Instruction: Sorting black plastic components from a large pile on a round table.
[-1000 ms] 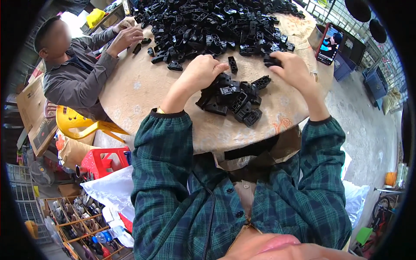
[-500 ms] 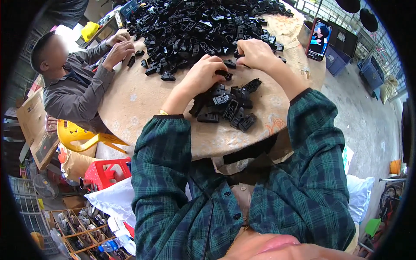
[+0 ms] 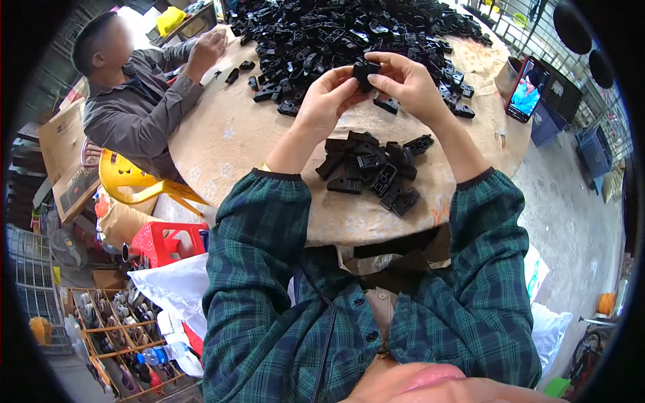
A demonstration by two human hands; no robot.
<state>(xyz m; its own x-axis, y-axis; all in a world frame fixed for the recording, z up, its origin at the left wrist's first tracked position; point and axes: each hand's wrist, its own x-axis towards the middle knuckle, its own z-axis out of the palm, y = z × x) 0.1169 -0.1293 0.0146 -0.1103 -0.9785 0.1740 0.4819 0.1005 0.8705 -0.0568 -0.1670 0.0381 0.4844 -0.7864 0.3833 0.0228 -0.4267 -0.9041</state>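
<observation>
Both my hands meet at the near edge of a large heap of black plastic parts (image 3: 316,33). A single black plastic part (image 3: 365,75) is pinched between the fingertips of my left hand (image 3: 327,97) and my right hand (image 3: 405,84). Part of it is covered by my fingers. Closer to my body, between my forearms, lies a small pile of black plastic connector housings (image 3: 376,168), some showing open slotted ends.
A cloth-covered round table (image 3: 235,154) carries both piles. To the left a co-worker in a grey jacket (image 3: 134,114) sits with hands raised over the table. A phone (image 3: 527,91) leans against a cylindrical container at the right edge. Left of me stand a yellow chair (image 3: 127,181) and a red stool (image 3: 161,242).
My right hand has come away from the heap toward my left, and both now hold one black part together. The co-worker's hands have lifted. The whole view has shifted slightly.
</observation>
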